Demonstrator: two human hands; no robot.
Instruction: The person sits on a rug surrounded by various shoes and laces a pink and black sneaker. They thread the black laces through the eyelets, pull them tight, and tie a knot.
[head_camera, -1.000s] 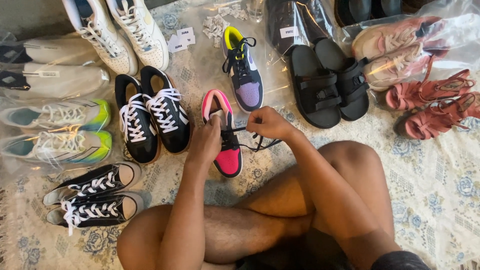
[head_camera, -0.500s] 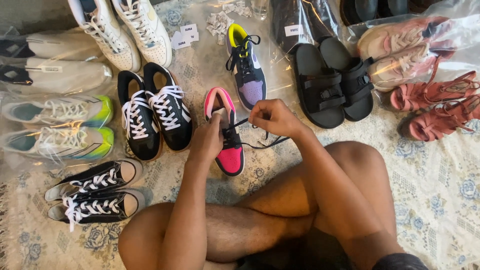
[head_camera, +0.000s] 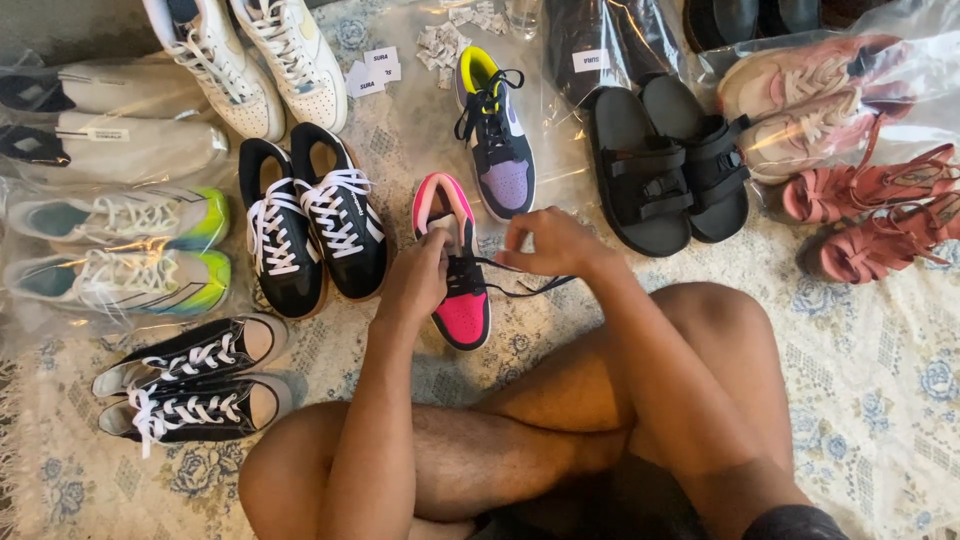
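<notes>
Soft warm indoor light, sharp overall; white glare on the plastic bags (head_camera: 120, 150) at left

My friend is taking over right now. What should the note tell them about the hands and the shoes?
Left hand: pinching the tongue end of the pink and black sneaker on the rug.
Right hand: pulling a black lace off to the side.
Its mate, the purple and yellow sneaker, lies just beyond, laced.
Done: the lace is partly threaded.
Left: the lace hangs loose, not tied.
</notes>
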